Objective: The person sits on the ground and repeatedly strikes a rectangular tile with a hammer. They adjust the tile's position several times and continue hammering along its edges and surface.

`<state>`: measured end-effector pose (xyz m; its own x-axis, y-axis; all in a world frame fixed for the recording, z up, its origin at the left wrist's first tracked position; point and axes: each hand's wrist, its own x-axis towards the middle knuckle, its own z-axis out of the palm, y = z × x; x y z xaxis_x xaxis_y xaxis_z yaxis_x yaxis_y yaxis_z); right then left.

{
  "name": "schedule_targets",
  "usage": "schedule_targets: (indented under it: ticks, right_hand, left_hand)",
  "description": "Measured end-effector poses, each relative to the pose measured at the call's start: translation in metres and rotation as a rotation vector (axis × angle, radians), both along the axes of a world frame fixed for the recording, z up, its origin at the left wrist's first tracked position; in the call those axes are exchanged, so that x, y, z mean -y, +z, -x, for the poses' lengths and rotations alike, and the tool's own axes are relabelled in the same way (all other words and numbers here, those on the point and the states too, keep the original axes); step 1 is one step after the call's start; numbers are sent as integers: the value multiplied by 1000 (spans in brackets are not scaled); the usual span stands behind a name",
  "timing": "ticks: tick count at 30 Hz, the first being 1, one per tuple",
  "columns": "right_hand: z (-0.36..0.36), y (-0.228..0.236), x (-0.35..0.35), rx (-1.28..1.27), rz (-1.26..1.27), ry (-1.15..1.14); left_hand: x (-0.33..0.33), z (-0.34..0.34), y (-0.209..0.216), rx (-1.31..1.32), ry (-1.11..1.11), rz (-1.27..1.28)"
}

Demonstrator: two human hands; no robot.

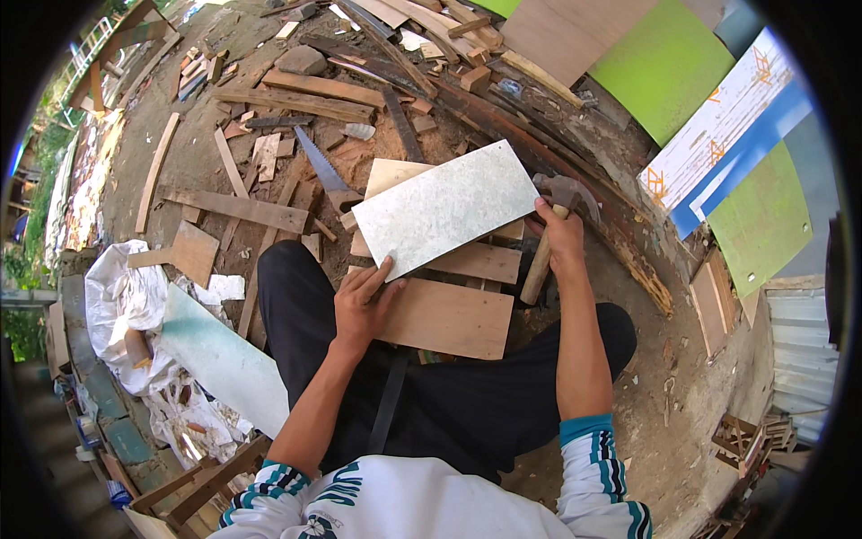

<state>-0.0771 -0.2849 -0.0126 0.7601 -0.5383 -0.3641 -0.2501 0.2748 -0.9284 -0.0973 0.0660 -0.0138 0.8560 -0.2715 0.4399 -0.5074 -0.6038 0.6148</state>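
Note:
A pale, speckled rectangular panel (446,208) lies tilted across pieces of wood in front of me. My left hand (361,304) grips its near lower corner, index finger on top, beside a brown board (453,319) over my lap. My right hand (562,235) is closed round a hammer (539,265), wooden handle toward me and metal head pointing away. The thumb side of that hand also touches the panel's right corner. Under the panel, wooden slats (476,260) show partly; the rest is hidden. Just beyond its left end lies a handsaw (321,162).
Scrap wood (305,94) litters the ground ahead. A white sack (126,310) and another pale panel (215,359) lie at my left. Green sheets (662,67) and a white-and-blue board (732,126) lie at the far right, above corrugated metal (799,346).

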Motion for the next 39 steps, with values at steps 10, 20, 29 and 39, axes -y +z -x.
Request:
schedule_targets:
  ticks: [10,20,29,39]
  right_hand:
    - [2,-9,1,28,45,2]
    - [44,0,40,-170,149,-279]
    - [128,-119,91,-788,45,-136]
    - [118,-130,77,-1383,628,890]
  left_hand:
    - [-4,-8,-4,12,-56,1]
    - [-5,-6,-9,53,-28,-24]
    - [-1,-5,-10,76,-40,-42]
    - [0,-7,-10,98,-71,-33]
